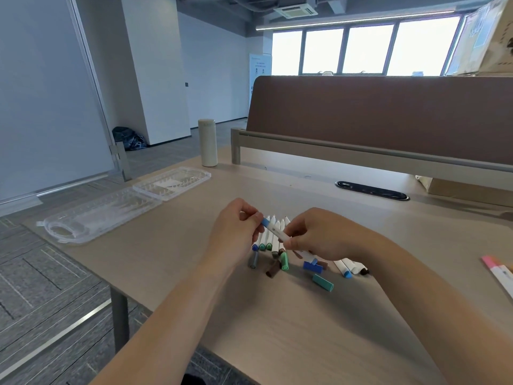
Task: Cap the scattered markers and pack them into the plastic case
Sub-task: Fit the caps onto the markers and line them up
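As both hands (pixel 236 232) (pixel 327 237) pinch a marker (pixel 273 230), case (pixel 100 212) lies near table (pixel 277 329) edge.

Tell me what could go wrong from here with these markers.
The teal cap and blue cap lie mixed among others, so a wrong cap may go on. The plastic case sits at the left edge of the table; a nudge could push it off. The left hand and right hand both hold one marker, so nothing steadies the pile.

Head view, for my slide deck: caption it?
Left hand and right hand hold a blue marker over scattered markers and loose caps; clear case lies open.
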Motion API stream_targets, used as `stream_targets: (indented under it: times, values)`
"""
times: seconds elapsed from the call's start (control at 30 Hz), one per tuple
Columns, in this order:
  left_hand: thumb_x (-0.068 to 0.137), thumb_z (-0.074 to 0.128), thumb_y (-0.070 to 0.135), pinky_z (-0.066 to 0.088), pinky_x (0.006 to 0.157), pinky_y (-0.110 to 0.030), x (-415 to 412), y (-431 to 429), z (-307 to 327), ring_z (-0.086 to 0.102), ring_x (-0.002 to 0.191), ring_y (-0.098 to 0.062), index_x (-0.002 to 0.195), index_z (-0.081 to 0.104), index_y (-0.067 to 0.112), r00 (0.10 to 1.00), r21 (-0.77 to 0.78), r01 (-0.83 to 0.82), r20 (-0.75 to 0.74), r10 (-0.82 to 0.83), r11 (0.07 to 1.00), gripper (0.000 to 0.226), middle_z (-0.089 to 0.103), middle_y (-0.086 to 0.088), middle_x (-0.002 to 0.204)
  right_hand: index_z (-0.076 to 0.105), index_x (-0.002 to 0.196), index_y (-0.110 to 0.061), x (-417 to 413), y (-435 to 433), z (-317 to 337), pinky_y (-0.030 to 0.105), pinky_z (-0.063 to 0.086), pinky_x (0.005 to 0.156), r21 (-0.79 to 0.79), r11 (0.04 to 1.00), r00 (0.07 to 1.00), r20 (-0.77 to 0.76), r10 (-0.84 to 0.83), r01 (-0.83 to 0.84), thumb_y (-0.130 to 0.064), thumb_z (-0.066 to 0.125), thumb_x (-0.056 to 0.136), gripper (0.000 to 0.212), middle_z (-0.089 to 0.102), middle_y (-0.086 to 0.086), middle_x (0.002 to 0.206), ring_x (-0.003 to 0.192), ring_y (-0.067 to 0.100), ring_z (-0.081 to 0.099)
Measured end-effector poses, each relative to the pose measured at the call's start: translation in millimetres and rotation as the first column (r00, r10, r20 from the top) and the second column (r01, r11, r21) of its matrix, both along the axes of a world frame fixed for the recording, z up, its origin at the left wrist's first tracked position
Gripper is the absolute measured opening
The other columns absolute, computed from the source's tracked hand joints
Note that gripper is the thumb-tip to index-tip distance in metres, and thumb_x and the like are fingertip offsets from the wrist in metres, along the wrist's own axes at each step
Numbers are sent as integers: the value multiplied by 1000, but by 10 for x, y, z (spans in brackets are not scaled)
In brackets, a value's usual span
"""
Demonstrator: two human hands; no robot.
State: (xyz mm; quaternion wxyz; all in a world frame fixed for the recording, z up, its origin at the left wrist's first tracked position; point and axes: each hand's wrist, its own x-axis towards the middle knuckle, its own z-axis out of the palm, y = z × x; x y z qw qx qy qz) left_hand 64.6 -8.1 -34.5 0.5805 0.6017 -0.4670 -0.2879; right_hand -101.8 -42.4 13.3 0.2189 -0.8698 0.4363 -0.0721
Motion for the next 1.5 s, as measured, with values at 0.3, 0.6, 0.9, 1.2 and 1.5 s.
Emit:
stream_targets:
  times: [0.3, 0.6, 0.9, 1.2, 1.5]
  values:
    - [95, 55, 10, 43, 57, -28, -203, -19, 125, 58, 68, -16, 142, 43, 26, 986, 87, 148, 64, -154, 985, 51, 70, 0, 96, 72, 108, -13, -92, -120, 22, 20, 46, 68, -74, 984, 984, 86, -153, 160, -27, 65, 93, 22, 69, 2, 100, 82, 13, 60]
    - [87, 55, 11, 50, 71, -31, -403, -77, 42, 59, 74, -16, 96, 69, 30, 977, 184, 102, 168, -134, 978, 25, 65, 0, 84, 67, 86, -7, -237, -352, -191, 25, 43, 63, -85, 934, 914, -192, -356, 346, -22, 67, 88, 14, 57, 4, 76, 75, 17, 57]
    - [95, 51, 11, 43, 59, -28, -305, -29, 58, 53, 62, -18, 95, 69, 21, 984, 189, 98, 130, -124, 977, 21, 67, -1, 83, 59, 91, -10, -240, -345, -301, 24, 37, 61, -149, 923, 893, -241, -381, 353, -14, 67, 89, 9, 52, 3, 75, 67, 12, 47]
    - [93, 52, 10, 45, 62, -31, -101, -9, 83, 52, 58, -16, 94, 71, 17, 986, 143, 82, 134, -102, 986, 19, 67, -1, 78, 66, 94, -11, 68, -381, -275, 28, 51, 77, -201, 916, 921, -115, -373, 346, -13, 60, 91, 7, 64, 5, 89, 82, 18, 61]
    - [95, 52, 12, 44, 57, -24, 23, 31, 73, 51, 56, -13, 93, 70, 18, 978, 142, 56, 190, -83, 988, 19, 68, 0, 75, 50, 67, -10, 400, -424, -179, 23, 35, 53, -148, 933, 884, -299, -358, 328, -6, 65, 86, 24, 50, 4, 69, 60, 14, 46]
